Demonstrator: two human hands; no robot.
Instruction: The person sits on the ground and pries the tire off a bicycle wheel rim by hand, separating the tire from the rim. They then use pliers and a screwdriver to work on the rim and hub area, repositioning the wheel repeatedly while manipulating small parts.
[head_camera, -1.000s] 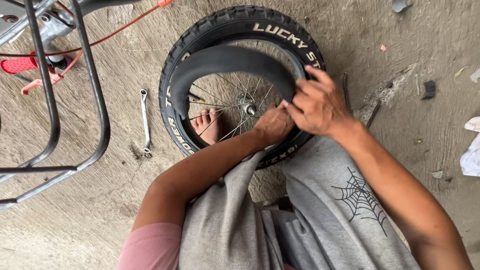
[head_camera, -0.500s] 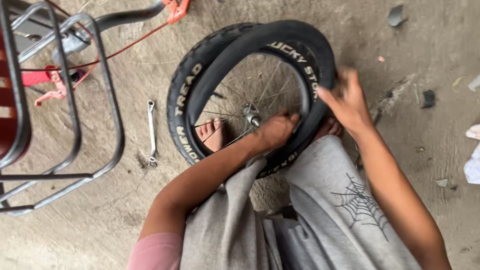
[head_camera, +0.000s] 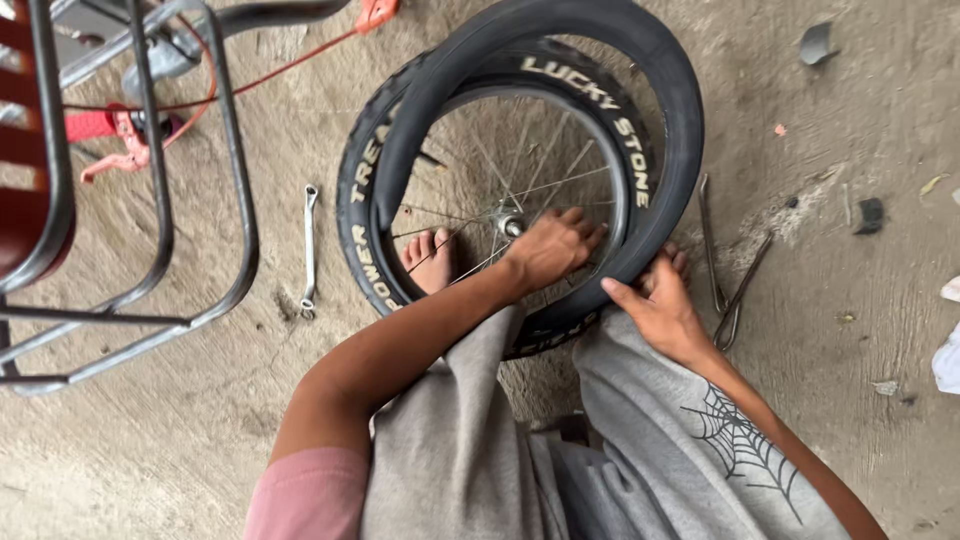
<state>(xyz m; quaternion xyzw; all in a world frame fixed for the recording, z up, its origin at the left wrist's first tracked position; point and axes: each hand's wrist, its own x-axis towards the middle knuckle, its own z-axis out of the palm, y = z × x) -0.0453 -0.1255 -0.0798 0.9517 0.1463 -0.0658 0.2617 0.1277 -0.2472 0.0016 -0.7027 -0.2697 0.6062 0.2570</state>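
The bicycle wheel lies on the concrete floor, its black inner tube lifted partly off the tyre. The left hand rests half-curled on the spokes beside the hub. The right hand grips the tube's lower edge. A spanner lies nearby.

The left hand presses the wheel's spokes while the right hand grips the inner tube.
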